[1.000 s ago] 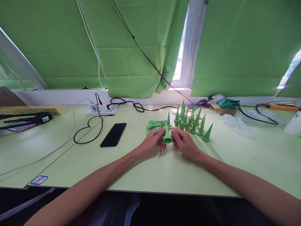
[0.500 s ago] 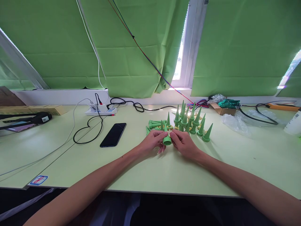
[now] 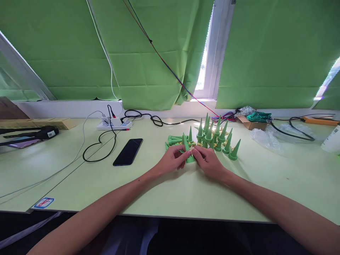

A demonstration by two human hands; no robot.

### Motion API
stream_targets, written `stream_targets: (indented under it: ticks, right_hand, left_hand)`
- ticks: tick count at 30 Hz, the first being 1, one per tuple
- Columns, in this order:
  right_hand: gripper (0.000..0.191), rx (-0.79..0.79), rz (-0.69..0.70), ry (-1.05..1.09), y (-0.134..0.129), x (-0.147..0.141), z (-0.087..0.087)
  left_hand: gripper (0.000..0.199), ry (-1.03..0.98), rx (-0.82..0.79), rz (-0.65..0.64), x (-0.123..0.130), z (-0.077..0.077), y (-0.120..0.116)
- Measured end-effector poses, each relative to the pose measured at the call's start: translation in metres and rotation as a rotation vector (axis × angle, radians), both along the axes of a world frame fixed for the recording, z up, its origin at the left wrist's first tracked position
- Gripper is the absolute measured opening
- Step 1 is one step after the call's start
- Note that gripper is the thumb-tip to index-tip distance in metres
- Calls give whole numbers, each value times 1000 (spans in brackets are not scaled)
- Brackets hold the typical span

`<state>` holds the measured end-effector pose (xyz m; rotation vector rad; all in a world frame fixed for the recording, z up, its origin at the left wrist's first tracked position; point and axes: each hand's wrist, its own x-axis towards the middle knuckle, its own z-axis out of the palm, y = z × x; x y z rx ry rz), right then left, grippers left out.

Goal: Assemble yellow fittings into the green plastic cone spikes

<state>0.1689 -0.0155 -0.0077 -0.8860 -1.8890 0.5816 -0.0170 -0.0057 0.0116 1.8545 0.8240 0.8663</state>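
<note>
A hollow green plastic cone-shaped spike [image 3: 186, 143] with a wide collar is tilted in front of me, its point toward the back. My left hand [image 3: 174, 158] grips it between thumb and fingers from the left. My right hand [image 3: 207, 160] is pinched closed against the spike's right side; whatever lies between those fingertips is too small and covered to make out. Just behind the hands, several matching green spikes [image 3: 208, 134] stand point up. More spikes [image 3: 177, 139] lie on their sides at the left, with small yellowish pieces [image 3: 191, 143] scattered among them.
A black phone [image 3: 128, 152] lies left of my hands. Behind it are a white power strip [image 3: 114, 124] and looping black cables [image 3: 156, 120]. At the back right sit a small cardboard box [image 3: 252, 123] and clear plastic bags [image 3: 265, 138]. A white bottle [image 3: 331, 140] stands at the far right.
The spike has turned: its open base faced me before and now angles downward, its tip leaning left. My left thumb has moved across the spike toward my right fingertips.
</note>
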Motion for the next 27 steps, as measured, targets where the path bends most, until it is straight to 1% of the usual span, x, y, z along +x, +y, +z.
stream_targets:
  ticks: [3,6,11,16,20,22,27]
  right_hand:
    - [42,6,-5,-4,0,0,0]
    - [43,16,-7,-4,0,0,0]
    - [45,-11,-3,15,-1,-1,1]
    - [51,-104,-5,74,1,-2,-1]
    - [56,-180,-17,115,3,-3,-4]
    - [55,-197,-21,123,4,-3,-5]
    - [53,-217,-19,141,5,-3,-4]
  left_hand:
    - [37,16,57,47,1,1,-2]
    - [35,13,118,68,3,1,-2]
    - [31,46,300,108,3,-3,0]
    - [21,67,477,112,2,-8,3]
    - [16,105,628,110,1,-10,4]
    - [13,111,656,106,1,-10,4]
    - [11,80,660,118,2,-11,6]
